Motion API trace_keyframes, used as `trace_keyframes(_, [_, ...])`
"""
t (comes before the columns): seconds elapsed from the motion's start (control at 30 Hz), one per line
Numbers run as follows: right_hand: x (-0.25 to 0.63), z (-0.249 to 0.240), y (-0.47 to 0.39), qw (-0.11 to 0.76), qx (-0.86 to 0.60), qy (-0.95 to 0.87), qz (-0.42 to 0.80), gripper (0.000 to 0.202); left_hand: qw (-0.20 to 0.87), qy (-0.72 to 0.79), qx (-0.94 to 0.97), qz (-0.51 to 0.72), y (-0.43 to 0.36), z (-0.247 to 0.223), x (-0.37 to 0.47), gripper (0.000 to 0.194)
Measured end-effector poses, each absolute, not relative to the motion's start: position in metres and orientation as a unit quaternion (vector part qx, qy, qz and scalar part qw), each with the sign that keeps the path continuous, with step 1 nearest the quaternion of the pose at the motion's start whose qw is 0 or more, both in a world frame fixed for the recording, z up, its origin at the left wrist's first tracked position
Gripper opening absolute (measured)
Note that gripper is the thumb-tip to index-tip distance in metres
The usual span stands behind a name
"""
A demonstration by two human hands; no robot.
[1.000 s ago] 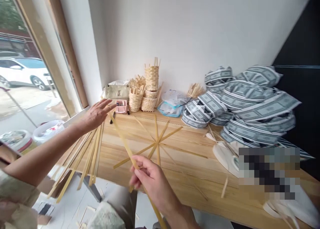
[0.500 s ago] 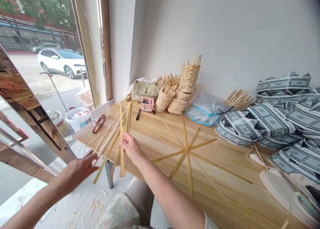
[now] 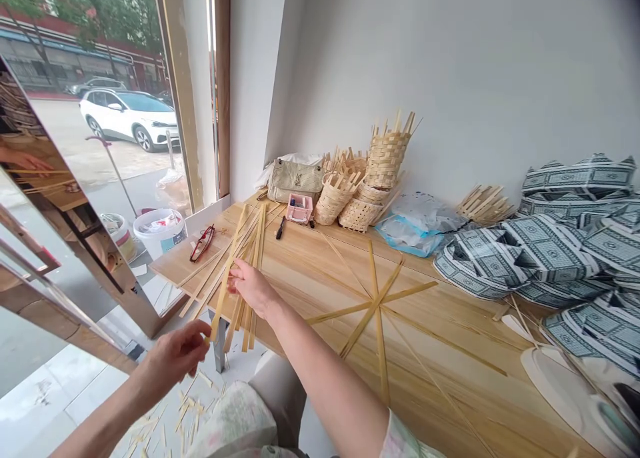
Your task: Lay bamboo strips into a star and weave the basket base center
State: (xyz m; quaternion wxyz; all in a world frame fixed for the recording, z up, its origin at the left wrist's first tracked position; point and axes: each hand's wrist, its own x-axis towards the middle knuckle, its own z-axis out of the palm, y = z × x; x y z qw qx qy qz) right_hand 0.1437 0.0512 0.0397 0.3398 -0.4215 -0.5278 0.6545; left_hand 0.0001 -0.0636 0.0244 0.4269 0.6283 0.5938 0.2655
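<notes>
My right hand (image 3: 253, 288) is closed around a long flat bamboo strip (image 3: 237, 235) near its middle, over the left end of the table. At the strip's lower end, past the table edge, my left hand (image 3: 184, 350) pinches its tip between thumb and fingers. More loose bamboo strips (image 3: 260, 235) lie fanned under and beside my right hand, some overhanging the edge. To the right, several strips crossed into a star (image 3: 375, 303) lie flat on the wooden table (image 3: 310, 271).
Red-framed glasses (image 3: 202, 243), a black pen (image 3: 281, 228), a pink box (image 3: 300, 209) and a beige bag (image 3: 295, 181) lie towards the back. Woven baskets (image 3: 387, 159) stand against the wall. Patterned folded pieces (image 3: 550, 245) pile up at right. Strip scraps (image 3: 187, 411) litter the floor.
My left hand has closed on the lower end of the strip. My right hand has shifted slightly left, and the strip now slants down towards the left.
</notes>
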Motion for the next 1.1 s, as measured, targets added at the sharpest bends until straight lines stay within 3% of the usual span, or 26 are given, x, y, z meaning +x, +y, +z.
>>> trace_keyframes(0.13, [0.149, 0.038, 0.049, 0.312, -0.464, -0.653, 0.511, 0.056, 0.557, 0.552, 0.512, 0.351, -0.069, 0.028, 0.010, 0.028])
trace_keyframes(0.27, [0.162, 0.045, 0.036, 0.298, -0.486, -0.764, 0.303, 0.031, 0.590, 0.536, 0.463, 0.388, -0.072, 0.028, 0.017, 0.030])
trace_keyframes(0.33, [0.170, 0.050, 0.028, 0.272, -0.493, -0.782, 0.267, 0.022, 0.603, 0.527, 0.449, 0.395, -0.072, 0.030, 0.019, 0.030])
trace_keyframes(0.53, [0.177, 0.044, 0.004, 0.216, -0.507, -0.724, 0.414, 0.016, 0.622, 0.520, 0.416, 0.412, -0.074, 0.037, 0.021, 0.042])
trace_keyframes(0.87, [0.170, 0.040, -0.010, 0.317, -0.452, -0.498, 0.669, 0.028, 0.622, 0.516, 0.410, 0.422, -0.077, 0.036, 0.026, 0.048])
trace_keyframes(0.97, [0.168, 0.040, -0.013, 0.307, -0.450, -0.509, 0.666, 0.025, 0.647, 0.500, 0.369, 0.441, -0.079, 0.039, 0.027, 0.046])
trace_keyframes(1.1, [0.167, 0.036, -0.015, 0.259, -0.464, -0.620, 0.577, 0.026, 0.647, 0.495, 0.358, 0.457, -0.078, 0.042, 0.031, 0.049])
